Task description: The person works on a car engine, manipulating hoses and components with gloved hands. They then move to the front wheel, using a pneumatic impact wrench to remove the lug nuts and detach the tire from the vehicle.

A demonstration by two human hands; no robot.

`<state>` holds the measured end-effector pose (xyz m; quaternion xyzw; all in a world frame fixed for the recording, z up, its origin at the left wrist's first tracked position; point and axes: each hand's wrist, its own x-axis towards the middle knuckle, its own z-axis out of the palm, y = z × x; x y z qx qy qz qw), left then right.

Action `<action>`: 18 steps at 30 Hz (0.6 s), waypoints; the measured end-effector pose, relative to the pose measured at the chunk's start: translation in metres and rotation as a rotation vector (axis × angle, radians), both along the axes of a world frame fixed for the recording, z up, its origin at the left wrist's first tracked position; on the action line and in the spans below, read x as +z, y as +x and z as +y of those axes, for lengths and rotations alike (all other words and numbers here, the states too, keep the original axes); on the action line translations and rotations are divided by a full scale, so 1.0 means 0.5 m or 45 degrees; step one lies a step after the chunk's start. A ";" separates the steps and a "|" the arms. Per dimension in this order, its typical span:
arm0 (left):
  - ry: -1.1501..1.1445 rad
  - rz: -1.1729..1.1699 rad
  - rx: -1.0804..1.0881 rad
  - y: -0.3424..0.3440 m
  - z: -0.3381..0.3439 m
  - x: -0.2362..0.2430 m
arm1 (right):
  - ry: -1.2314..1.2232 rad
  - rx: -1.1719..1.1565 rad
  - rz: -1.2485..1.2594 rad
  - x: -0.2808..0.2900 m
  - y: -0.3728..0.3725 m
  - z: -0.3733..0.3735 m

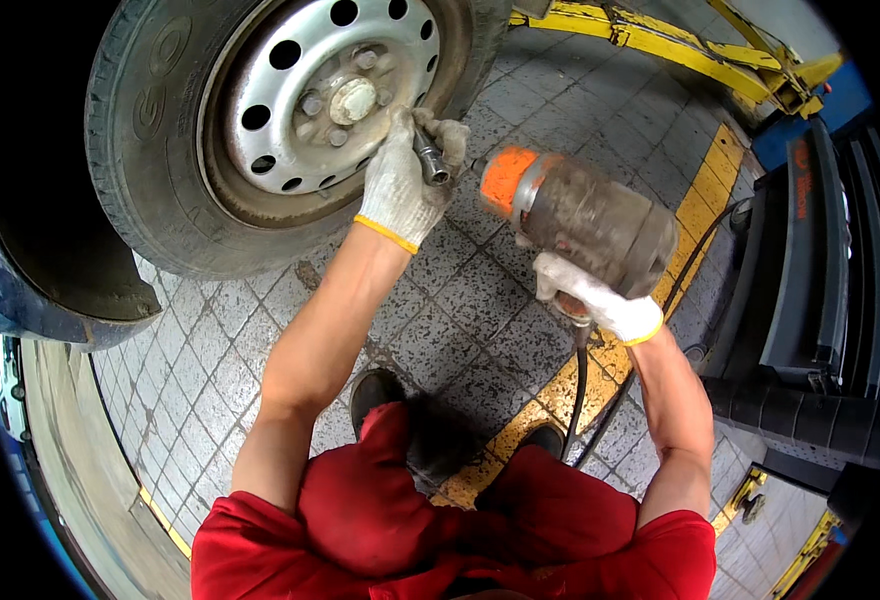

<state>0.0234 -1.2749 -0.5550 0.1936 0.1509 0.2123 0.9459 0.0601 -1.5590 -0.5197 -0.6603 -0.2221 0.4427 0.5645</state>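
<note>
In a white knitted glove, my left hand (pixel 400 180) is closed around a metal socket (pixel 432 158), close to the lower right of the wheel rim. My gloved right hand (pixel 600 297) grips the handle of a big impact wrench (pixel 600 220) with an orange nose and a worn grey body. The wrench's nose points left, toward the socket, with a gap between them. Up and to the left, a car wheel (pixel 300 110) carries a silver steel rim with round holes. Several lug bolts surround its pale hub centre (pixel 353 101).
A black hose (pixel 582 390) hangs from the wrench down to the tiled floor (pixel 440 300). A black tool cart (pixel 800 270) stands on the right. Yellow lift arms (pixel 660 50) cross the back, and a dark car body panel (pixel 50 280) sits at the left.
</note>
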 end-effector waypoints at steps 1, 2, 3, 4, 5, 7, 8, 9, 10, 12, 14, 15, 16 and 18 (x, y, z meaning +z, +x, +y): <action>-0.006 -0.006 0.024 0.004 -0.006 0.004 | 0.101 0.009 -0.224 -0.018 -0.006 0.000; -0.038 0.038 0.099 0.008 -0.014 0.008 | 0.204 0.019 -0.448 -0.048 -0.011 0.000; -0.040 0.071 0.100 0.010 -0.033 0.028 | 0.314 0.028 -0.614 -0.066 -0.010 0.003; -0.037 0.105 0.110 0.003 -0.056 0.056 | 0.493 0.078 -0.480 -0.060 -0.013 0.016; -0.035 0.139 0.120 0.001 -0.072 0.069 | 0.654 0.104 -0.358 -0.059 -0.014 0.027; 0.037 0.178 0.092 0.001 -0.074 0.064 | 0.708 0.072 -0.342 -0.065 -0.004 0.044; 0.110 0.145 -0.006 -0.004 -0.065 0.058 | 0.663 0.022 -0.399 -0.075 0.009 0.056; 0.177 0.117 -0.117 -0.011 -0.066 0.068 | 0.659 -0.069 -0.265 -0.092 0.025 0.074; 0.162 0.140 -0.019 -0.008 -0.072 0.079 | 0.576 -0.071 -0.398 -0.098 0.036 0.074; 0.139 0.192 0.208 -0.001 -0.079 0.110 | 0.337 0.033 -0.921 -0.039 0.049 0.089; 0.191 0.046 0.162 0.002 -0.059 0.125 | 0.233 0.083 -1.365 -0.001 0.065 0.108; 0.222 -0.026 0.137 0.004 -0.050 0.133 | 0.293 0.085 -1.298 -0.014 0.085 0.123; 0.248 0.000 0.074 -0.009 -0.055 0.163 | 0.360 0.089 -1.234 -0.040 0.114 0.137; 0.287 -0.066 0.062 0.009 -0.030 0.130 | 0.460 0.047 -1.247 -0.117 0.146 0.174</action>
